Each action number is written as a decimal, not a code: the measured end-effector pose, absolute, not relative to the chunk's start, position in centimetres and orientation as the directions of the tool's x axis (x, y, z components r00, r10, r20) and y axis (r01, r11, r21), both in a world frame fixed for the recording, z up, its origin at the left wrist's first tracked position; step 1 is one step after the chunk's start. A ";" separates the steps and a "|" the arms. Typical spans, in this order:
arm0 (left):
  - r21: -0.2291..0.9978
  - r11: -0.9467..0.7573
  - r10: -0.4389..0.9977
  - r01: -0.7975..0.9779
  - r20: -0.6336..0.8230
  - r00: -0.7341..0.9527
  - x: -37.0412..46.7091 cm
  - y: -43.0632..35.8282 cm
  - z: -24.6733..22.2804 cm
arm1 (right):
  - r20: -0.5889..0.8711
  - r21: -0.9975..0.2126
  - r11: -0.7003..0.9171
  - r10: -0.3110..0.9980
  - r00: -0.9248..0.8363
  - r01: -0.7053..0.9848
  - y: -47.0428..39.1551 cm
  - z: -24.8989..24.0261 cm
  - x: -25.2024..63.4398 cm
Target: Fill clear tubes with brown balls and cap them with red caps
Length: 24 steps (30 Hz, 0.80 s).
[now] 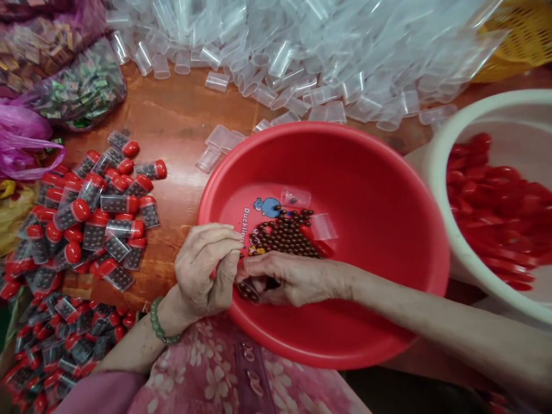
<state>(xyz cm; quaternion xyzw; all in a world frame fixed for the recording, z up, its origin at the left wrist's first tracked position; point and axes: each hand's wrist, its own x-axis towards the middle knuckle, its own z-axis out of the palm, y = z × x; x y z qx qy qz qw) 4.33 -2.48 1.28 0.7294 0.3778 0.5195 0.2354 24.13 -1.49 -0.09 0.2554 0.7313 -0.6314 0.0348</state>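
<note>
The right hand (297, 279) grasps a clear container (249, 291) with brown beads inside, over the near-left rim of the red basin (379, 230), which sits at the near edge of the worktop (172, 121). The container's long axis lies roughly sideways, its bead-filled end pointing left and slightly toward the body (which end is open I cannot tell, since the fingers cover much of it). The left hand (204, 270) is bent close beside it, thumb and fingertips drawn together against the right hand's fingertips; whether it pinches anything is hidden. A green bracelet (159, 323) circles the left wrist.

Inside the basin, loose brown beads (288, 236) lie beyond the right hand, with a red piece (317, 240) and two clear tubes (296, 197) next to them; the farther tube lies sideways.

Toward the worktop's left edge lie red-capped containers (119, 203) filled with dark beads, pointing many ways. A heap of clear cups (280, 60) spreads across the worktop's far side, and plastic bags (81, 86) fill its far-left corner. A white tub (440, 167) to the right of the basin holds red caps (495, 207).
</note>
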 end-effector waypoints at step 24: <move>0.996 -0.042 0.896 0.082 0.001 0.445 5.4 -1.7 6.2 | 0.196 -0.764 0.466 0.827 -0.527 0.447 -1.2 8.3 26.6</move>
